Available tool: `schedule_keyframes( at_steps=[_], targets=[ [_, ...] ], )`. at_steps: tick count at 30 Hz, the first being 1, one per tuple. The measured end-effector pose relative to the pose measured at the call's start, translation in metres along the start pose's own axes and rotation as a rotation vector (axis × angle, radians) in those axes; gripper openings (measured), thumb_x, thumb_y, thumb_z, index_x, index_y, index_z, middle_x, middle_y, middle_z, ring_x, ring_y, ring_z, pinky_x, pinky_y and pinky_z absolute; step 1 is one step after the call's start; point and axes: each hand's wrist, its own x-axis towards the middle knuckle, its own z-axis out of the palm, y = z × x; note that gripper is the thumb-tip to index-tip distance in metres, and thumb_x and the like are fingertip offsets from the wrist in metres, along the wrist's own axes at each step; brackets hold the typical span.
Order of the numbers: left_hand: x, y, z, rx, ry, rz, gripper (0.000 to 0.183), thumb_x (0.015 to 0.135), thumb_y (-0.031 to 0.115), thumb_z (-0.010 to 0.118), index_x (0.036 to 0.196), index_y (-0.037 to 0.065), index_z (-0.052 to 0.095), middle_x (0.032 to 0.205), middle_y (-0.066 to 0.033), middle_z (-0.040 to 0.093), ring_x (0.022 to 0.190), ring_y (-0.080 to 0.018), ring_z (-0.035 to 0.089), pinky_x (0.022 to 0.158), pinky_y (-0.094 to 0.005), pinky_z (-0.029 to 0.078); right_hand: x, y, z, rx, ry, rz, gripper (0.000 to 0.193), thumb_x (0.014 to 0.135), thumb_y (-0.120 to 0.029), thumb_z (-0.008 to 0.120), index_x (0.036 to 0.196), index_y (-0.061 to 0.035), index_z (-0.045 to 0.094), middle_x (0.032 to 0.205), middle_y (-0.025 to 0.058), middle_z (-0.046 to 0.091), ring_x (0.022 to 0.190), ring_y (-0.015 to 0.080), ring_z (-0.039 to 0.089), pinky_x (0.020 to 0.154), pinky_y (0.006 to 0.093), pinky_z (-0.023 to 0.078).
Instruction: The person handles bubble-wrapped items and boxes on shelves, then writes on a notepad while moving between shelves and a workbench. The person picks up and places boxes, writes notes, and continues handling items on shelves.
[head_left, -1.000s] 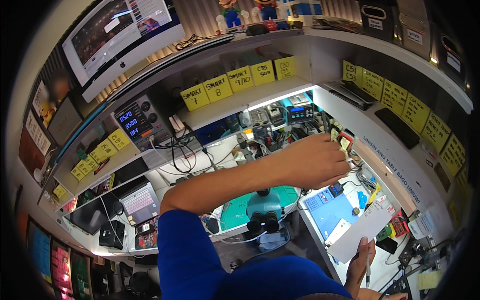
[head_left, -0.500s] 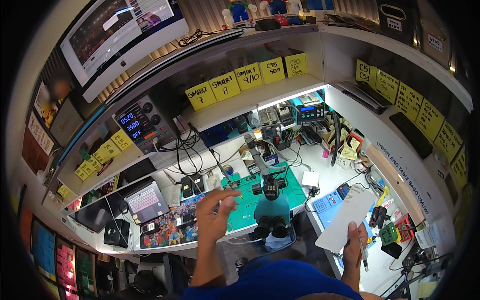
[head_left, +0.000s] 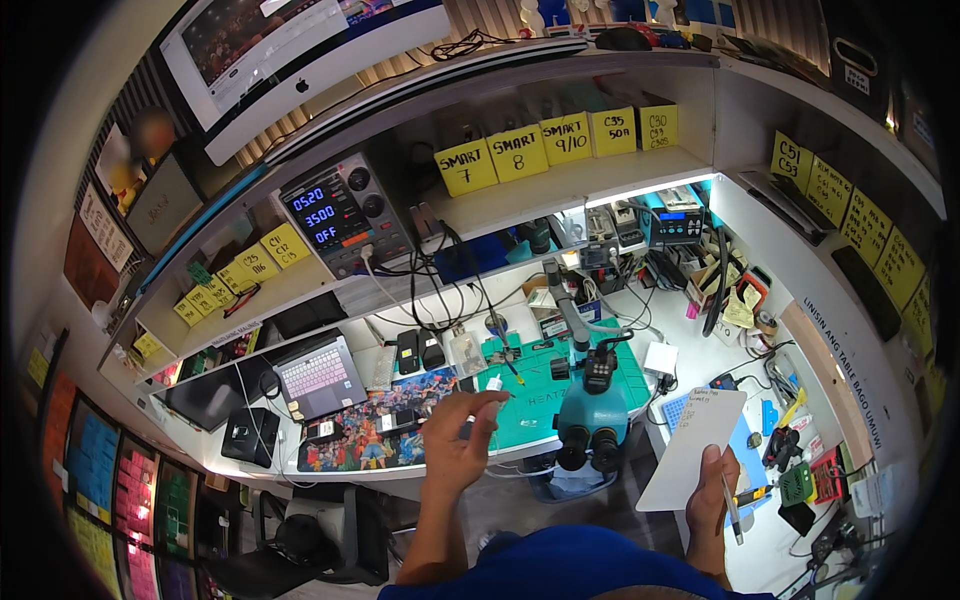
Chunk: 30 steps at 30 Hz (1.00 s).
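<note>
My left hand point(head_left: 458, 445) is raised over the front edge of the bench, thumb and forefinger pinched together. Whether anything sits between those fingertips is too small to tell; a small white object point(head_left: 494, 384) shows just beyond them. In my right hand point(head_left: 708, 492) is a long white sheet of paper point(head_left: 690, 445), stiff-looking, with a few handwritten lines near its top. A pen point(head_left: 733, 515) is also held there, pointing downward under the fingers. Between my hands stands a teal microscope point(head_left: 592, 410) on a green work mat point(head_left: 525, 422).
Left of the mat lie a patterned desk mat point(head_left: 375, 450) with phones and a laptop point(head_left: 320, 380). A power supply point(head_left: 345, 215) sits on the shelf above, its cables hanging down. Tools and cables crowd the right-hand bench around a green case point(head_left: 797, 482). A chair point(head_left: 340, 535) stands lower left.
My view has shifted, so the bench appears farther right. The left thumb and forefinger have come together. The sheet in my right hand has turned more upright, and its writing shows more clearly.
</note>
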Motion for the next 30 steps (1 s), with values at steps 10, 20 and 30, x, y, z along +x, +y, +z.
schedule_keyframes(
  at_steps=[10,20,30],
  targets=[
    [-0.045,-0.051,-0.093,0.008,-0.033,-0.044,0.014,0.097,0.012,0.072,0.108,0.008,0.081,0.082,-0.0075,0.071,0.078,-0.0225,0.066,0.076,-0.0359,0.05,-0.045,0.003,0.125,-0.023,-0.251,0.085,0.042,0.108,-0.034,0.058,0.12,0.0047,0.071,0.099,0.0063,0.074,0.086,0.0103,0.066,0.077,0.0257,0.052],
    [-0.144,-0.121,-0.239,-0.032,0.065,-0.321,0.021,0.102,0.019,0.067,0.113,0.006,0.079,0.091,-0.0097,0.076,0.081,-0.0224,0.069,0.08,-0.0357,0.052,-0.113,0.046,0.291,-0.287,-0.767,0.163,0.04,0.109,-0.033,0.059,0.123,0.0024,0.072,0.1,0.0097,0.075,0.09,0.0129,0.068,0.078,0.031,0.054],
    [-0.199,-0.115,-0.315,-0.059,0.141,-0.452,0.02,0.101,0.018,0.07,0.113,0.002,0.075,0.099,-0.0153,0.076,0.089,-0.0308,0.072,0.083,-0.0381,0.053,-0.169,0.09,0.418,-0.372,-1.239,0.145,0.034,0.111,-0.029,0.058,0.125,-0.0014,0.071,0.1,0.0122,0.076,0.087,0.0141,0.07,0.081,0.0332,0.055]
  ],
)
